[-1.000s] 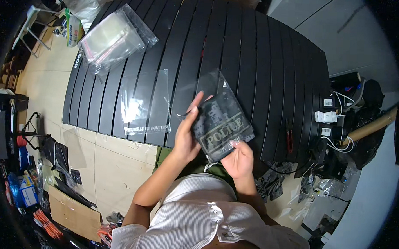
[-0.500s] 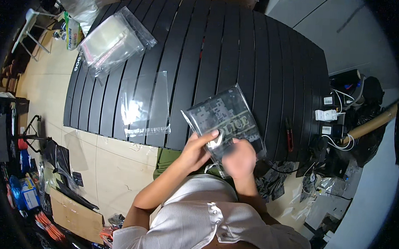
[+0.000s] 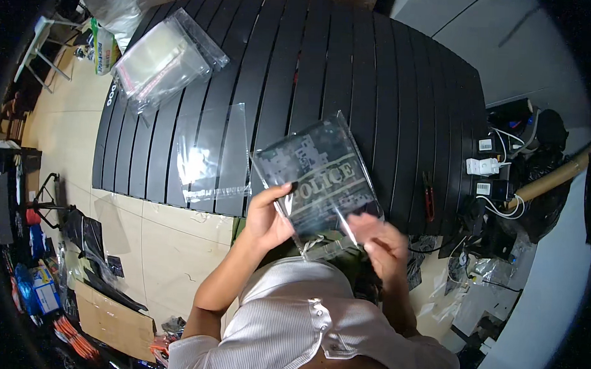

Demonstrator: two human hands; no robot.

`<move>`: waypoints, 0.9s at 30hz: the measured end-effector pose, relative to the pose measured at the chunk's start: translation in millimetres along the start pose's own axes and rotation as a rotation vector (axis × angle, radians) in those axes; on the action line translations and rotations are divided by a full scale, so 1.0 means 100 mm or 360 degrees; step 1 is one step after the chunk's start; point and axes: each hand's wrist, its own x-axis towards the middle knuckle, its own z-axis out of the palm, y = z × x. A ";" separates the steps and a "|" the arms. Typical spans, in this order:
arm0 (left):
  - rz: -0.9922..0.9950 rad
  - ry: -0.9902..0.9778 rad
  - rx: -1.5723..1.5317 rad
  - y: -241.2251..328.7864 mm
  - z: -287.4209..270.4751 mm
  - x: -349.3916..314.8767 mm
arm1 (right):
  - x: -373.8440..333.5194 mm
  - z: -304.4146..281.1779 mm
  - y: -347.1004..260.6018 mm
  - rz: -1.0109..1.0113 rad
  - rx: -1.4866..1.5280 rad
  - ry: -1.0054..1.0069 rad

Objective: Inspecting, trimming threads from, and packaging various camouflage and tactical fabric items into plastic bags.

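Observation:
A clear plastic bag (image 3: 369, 162) holds a flat, dark camouflage-patterned piece (image 3: 309, 156) with a light lettered band across it. The packet is tilted above the table's near edge, and its lower clear end hangs toward my lap. My left hand (image 3: 270, 216) grips the packet's left edge, with the thumb on top. Beside the lower right edge is my right hand (image 3: 383, 245), its fingertips smeared by motion; whether it pinches the plastic is unclear. Left of the packet, another clear bag (image 3: 212, 152) lies flat on the table, reflecting light.
The black slatted table (image 3: 326, 62) bears a stack of clear bags (image 3: 161, 66) at far left and red-handled scissors or snips (image 3: 429, 201) at right. White chargers and cables (image 3: 483, 166) sit along the right edge. A cardboard sheet (image 3: 116, 318) lies on the floor at lower left.
The packet has shifted up and left, showing more of its lettered face. My right hand has moved off its lower face to the right and down. My left hand keeps its grip.

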 end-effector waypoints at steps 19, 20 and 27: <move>0.0668 0.0472 0.2593 0.39 0.23 -0.15 | 0.70 0.04 -0.80 0.0231 -0.1021 0.0041; 0.0566 0.0339 0.2422 0.33 0.22 -0.03 | 0.79 -0.14 -0.67 0.0277 -0.1013 -0.0009; 0.1133 0.0708 0.3144 0.27 0.09 0.36 | 0.77 -0.59 -0.42 -0.0336 -0.1822 0.0475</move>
